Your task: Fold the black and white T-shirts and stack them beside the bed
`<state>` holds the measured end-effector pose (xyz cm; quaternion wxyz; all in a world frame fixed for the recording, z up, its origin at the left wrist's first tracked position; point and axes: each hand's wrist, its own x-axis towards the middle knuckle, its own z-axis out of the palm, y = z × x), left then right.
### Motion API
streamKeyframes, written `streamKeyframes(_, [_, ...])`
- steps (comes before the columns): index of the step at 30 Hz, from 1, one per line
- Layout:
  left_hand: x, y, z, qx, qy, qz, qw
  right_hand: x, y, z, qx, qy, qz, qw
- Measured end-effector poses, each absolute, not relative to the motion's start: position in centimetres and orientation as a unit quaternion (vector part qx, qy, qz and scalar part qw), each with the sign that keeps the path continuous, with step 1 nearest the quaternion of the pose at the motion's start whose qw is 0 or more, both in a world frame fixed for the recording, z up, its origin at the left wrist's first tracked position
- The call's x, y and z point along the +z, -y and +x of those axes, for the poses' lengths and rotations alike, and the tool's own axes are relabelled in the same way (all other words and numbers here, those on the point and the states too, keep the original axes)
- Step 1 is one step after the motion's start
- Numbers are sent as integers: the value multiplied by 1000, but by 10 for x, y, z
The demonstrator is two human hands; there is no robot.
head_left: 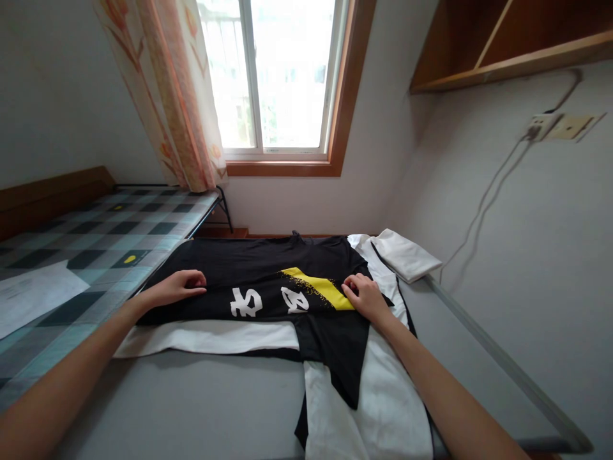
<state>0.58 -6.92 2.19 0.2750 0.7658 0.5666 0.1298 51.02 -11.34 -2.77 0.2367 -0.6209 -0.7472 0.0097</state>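
Observation:
A black T-shirt with white characters and a yellow band lies spread flat, its hem toward the left. Over its left part is my left hand, fingers loosely curled, thumb apart, nothing held. My right hand rests on the shirt by the right end of the yellow band, fingers bent and slightly apart; no cloth is visibly gripped. Beneath the T-shirt, a white and black garment shows along the near and right sides. One black sleeve points toward me.
The grey table supports the clothes. A folded white cloth sits at its far right corner. To the left is a checked bed with a paper sheet. A cable hangs from a wall socket below a wooden shelf.

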Motion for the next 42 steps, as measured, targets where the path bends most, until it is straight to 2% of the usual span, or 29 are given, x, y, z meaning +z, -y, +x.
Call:
streamKeyframes(8, [20,73,-46,144,-614,743,222,-28,114,511,24,744,-622,241])
streamKeyframes(17, [12,66,-56,118,-633,740,193,-28,114,511,28,745,-617,253])
streamKeyframes(21, [14,63,-56,163,-636,734,173,-28,114,511,22,744,-617,254])
streamKeyframes(25, [12,60,-56,191,-659,716,130,-28,114,511,20,744,-618,252])
streamKeyframes(29, [1,59,-54,139,-674,722,69,-29,115,511,10,745,-622,242])
streamKeyframes(34, [-3,65,-40,92,-673,733,-37,-25,120,507,-45,754,-618,218])
streamKeyframes(37, [3,72,-16,110,-666,727,-129,-21,124,500,-70,770,-586,242])
streamKeyframes(39, [6,76,7,137,-638,746,-130,-20,126,493,-61,795,-549,251])
streamKeyframes(42, [4,79,47,162,-555,813,-66,-23,127,484,-39,830,-517,204])
